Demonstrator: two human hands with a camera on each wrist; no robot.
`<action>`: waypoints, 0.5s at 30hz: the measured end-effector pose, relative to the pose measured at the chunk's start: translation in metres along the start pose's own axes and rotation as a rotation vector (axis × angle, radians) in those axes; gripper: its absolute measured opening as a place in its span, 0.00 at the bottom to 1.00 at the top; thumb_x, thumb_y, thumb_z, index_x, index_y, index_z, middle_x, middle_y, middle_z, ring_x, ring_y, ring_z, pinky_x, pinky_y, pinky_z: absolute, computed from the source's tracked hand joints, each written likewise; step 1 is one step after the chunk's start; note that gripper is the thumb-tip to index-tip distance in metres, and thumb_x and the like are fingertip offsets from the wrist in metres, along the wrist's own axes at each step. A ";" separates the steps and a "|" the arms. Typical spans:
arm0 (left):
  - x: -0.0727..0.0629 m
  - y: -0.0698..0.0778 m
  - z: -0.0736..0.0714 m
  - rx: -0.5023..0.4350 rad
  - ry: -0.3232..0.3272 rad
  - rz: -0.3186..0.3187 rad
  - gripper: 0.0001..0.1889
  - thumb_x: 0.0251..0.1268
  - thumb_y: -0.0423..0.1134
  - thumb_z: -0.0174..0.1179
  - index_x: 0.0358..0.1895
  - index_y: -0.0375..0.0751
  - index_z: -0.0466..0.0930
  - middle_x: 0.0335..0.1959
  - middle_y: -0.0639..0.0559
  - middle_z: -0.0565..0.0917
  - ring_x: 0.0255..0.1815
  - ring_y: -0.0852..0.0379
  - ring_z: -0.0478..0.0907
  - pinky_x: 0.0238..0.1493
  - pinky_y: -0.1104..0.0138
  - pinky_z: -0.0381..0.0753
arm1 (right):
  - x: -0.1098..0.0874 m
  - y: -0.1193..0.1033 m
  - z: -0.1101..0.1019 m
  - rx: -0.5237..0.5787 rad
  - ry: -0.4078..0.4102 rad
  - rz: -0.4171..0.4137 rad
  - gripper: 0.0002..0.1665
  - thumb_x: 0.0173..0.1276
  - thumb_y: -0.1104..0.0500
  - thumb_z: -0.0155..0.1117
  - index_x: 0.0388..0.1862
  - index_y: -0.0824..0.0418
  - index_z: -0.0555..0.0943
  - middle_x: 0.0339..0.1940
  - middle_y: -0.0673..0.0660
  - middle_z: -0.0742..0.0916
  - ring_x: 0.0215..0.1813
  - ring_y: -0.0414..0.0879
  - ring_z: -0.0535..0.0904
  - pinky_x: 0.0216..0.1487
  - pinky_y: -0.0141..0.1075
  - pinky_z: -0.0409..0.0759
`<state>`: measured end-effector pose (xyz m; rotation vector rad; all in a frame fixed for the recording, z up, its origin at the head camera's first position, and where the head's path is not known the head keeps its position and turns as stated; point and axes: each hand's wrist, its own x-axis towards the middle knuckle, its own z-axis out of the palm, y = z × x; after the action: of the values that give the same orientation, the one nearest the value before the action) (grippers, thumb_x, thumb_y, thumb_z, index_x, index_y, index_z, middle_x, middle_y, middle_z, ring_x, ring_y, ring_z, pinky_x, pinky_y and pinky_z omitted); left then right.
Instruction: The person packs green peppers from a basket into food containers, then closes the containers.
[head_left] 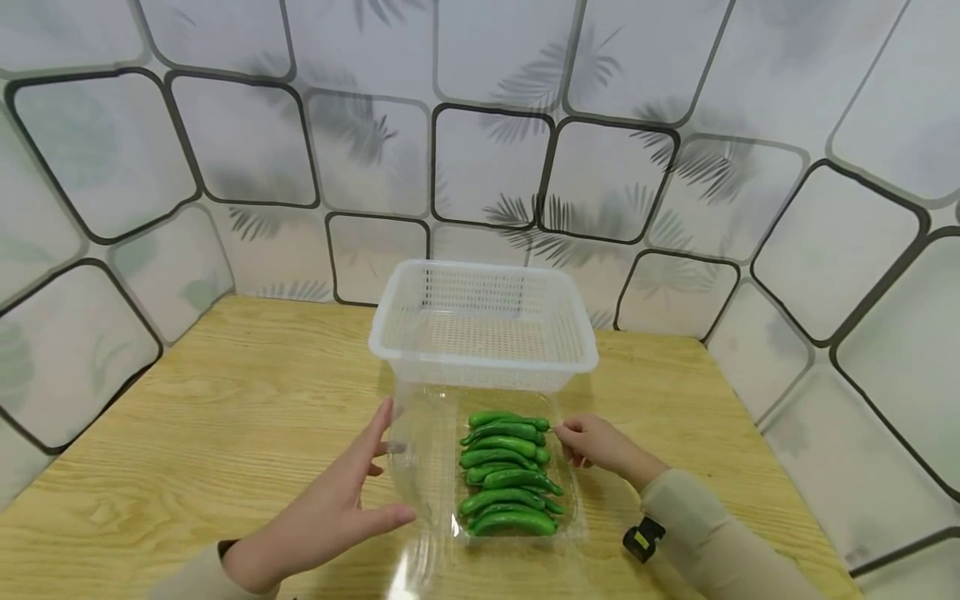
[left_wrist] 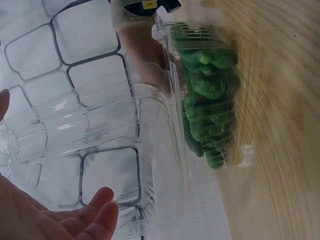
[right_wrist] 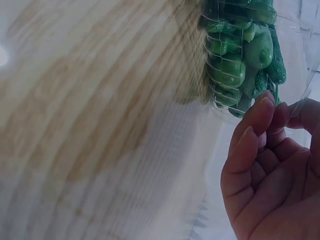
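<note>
A clear plastic clamshell box (head_left: 567, 508) stands on the table with several green peppers (head_left: 510, 477) laid side by side in it. Its transparent lid (left_wrist: 65, 125) is raised on the left side. My left hand (head_left: 330, 508) is at that lid, thumb and fingers spread apart; whether they touch the plastic I cannot tell. At the box's right edge, my right hand (head_left: 600, 446) pinches the stem end of a green pepper (right_wrist: 275, 57) between thumb and fingertips. The rest of that pepper lies among the others in the box.
Behind the box stands a white perforated plastic basket (head_left: 483, 371), close to the box's far edge. Both are on a light wooden table (head_left: 247, 400). A patterned curtain or covering (head_left: 375, 167) closes off the back and sides.
</note>
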<state>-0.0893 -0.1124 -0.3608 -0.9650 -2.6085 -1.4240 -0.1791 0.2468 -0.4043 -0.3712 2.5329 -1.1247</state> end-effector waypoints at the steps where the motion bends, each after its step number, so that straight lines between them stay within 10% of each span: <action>1: 0.001 0.001 0.003 0.015 0.007 -0.009 0.53 0.58 0.46 0.65 0.75 0.53 0.30 0.73 0.44 0.49 0.62 0.47 0.66 0.52 0.58 0.73 | 0.000 0.000 0.001 0.010 0.000 0.003 0.25 0.75 0.54 0.45 0.19 0.65 0.73 0.15 0.52 0.76 0.22 0.47 0.74 0.25 0.41 0.75; 15: 0.008 0.001 0.022 0.131 -0.013 -0.050 0.44 0.62 0.56 0.57 0.75 0.47 0.43 0.72 0.49 0.55 0.63 0.51 0.66 0.54 0.51 0.71 | 0.003 0.003 0.011 0.106 0.008 -0.004 0.26 0.75 0.55 0.44 0.17 0.68 0.73 0.13 0.51 0.76 0.19 0.44 0.71 0.24 0.39 0.71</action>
<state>-0.0894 -0.0910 -0.3711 -0.9037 -2.7140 -1.2410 -0.1778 0.2401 -0.4147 -0.3443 2.4680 -1.2582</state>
